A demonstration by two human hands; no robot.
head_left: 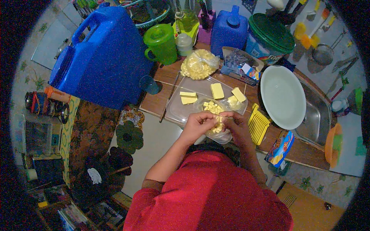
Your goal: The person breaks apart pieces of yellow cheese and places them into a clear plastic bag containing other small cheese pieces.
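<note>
My left hand [202, 124] and my right hand [236, 125] meet fingertip to fingertip, both closed in a pinch. What they pinch is too small to make out. Just beneath them, pale yellow cheese-like cubes [211, 107] lie in a clear plastic bag or container [222, 138]. Behind it, on a clear plastic tray [179, 109], rest a split yellow block [188, 97], an upright-looking block [217, 91] and a tilted block [238, 94]. A knotted clear bag of yellow cubes [198, 66] sits at the tray's far edge.
A yellow slotted slicer [259, 124] and a blue carton [280, 148] lie to the right, near a white oval basin [283, 98] beside the steel sink [318, 115]. Blue jugs [102, 57], a green pitcher [162, 44] and a green-lidded bucket [269, 38] stand behind.
</note>
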